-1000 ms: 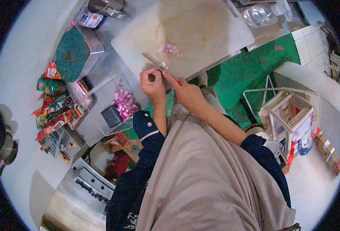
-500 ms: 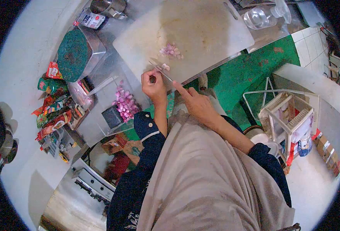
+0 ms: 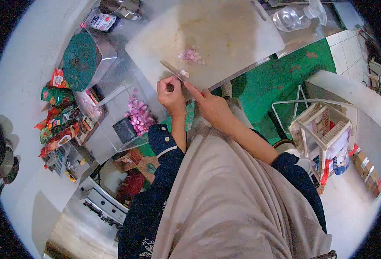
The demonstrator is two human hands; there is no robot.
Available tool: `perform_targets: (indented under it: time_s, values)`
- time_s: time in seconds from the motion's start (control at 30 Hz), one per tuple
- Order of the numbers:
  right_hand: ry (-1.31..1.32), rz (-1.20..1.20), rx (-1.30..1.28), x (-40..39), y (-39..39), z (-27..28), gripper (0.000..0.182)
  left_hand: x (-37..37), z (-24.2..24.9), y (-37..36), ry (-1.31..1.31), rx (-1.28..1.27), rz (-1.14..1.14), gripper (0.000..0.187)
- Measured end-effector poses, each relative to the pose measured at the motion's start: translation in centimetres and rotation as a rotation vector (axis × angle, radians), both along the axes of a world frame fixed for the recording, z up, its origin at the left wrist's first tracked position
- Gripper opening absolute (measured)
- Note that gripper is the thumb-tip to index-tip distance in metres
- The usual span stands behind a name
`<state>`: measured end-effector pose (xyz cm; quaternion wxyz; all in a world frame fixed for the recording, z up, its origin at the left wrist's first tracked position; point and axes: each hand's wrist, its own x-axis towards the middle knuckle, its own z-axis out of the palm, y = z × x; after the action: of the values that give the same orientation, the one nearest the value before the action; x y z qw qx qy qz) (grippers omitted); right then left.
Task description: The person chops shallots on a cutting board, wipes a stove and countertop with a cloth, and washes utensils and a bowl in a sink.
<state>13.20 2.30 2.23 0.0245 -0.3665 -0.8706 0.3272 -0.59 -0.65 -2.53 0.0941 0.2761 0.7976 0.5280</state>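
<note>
My right hand (image 3: 215, 107) grips a knife (image 3: 171, 69) by its handle, the index finger stretched along it. Its blade slants to the upper left across the near edge of the white cutting board (image 3: 242, 52). Just below the blade, my left hand (image 3: 172, 97) is closed in a pinch, thumb and fingers forming a ring. Whatever the fingertips hold is hidden. Pale shallot pieces (image 3: 184, 74) lie against the far side of the blade. Farther up the board is a small pile of cut pink shallots (image 3: 191, 56).
Left of my left hand, a clear tub (image 3: 106, 138) holds many peeled shallots (image 3: 139, 114) and a dark box (image 3: 125, 131). A metal container with a green top (image 3: 80, 60), seasoning packets (image 3: 61, 140) and a steel pot (image 3: 120, 7) stand beyond. A plastic bottle (image 3: 290, 19) lies right.
The knife and my right hand have shifted slightly left, and the blade's tip now reaches farther up-left. My left hand stays nearly in place. The cut pile looks the same.
</note>
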Motion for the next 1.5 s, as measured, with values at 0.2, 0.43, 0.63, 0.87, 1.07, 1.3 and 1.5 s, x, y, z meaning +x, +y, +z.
perform_targets:
  time_s: [0.2, 0.43, 0.63, 0.87, 1.07, 1.3, 1.5]
  values:
    - [-0.018, 0.008, -0.037, 1.4, -0.5, -0.1, 0.073, 0.1, 0.3, 0.2, -0.024, 0.007, 0.010, 0.002]
    - [0.052, -0.030, -0.176, 3.6, -0.9, 1.8, 0.070, -0.1, -0.5, 0.2, -0.019, 0.041, 0.000, 0.001]
    - [0.006, 0.015, -0.114, 3.1, -0.9, 2.2, 0.071, 0.1, 0.6, 0.1, 0.017, -0.037, 0.016, 0.002]
    - [-0.052, 0.063, -0.081, 2.3, -0.7, 2.1, 0.076, -0.2, -0.1, -0.1, 0.034, -0.048, 0.018, 0.003]
    - [0.023, -0.004, -0.045, 0.4, 0.0, 0.0, 0.071, 0.1, -0.1, 0.1, -0.030, -0.022, 0.026, 0.004]
    - [0.076, -0.052, -0.225, 2.8, -0.3, 1.3, 0.065, 0.2, 0.4, 0.1, -0.029, 0.001, 0.016, 0.002]
    - [0.031, 0.011, -0.158, 3.0, -0.5, 1.9, 0.065, 0.2, 0.2, 0.1, 0.040, -0.028, 0.032, 0.002]
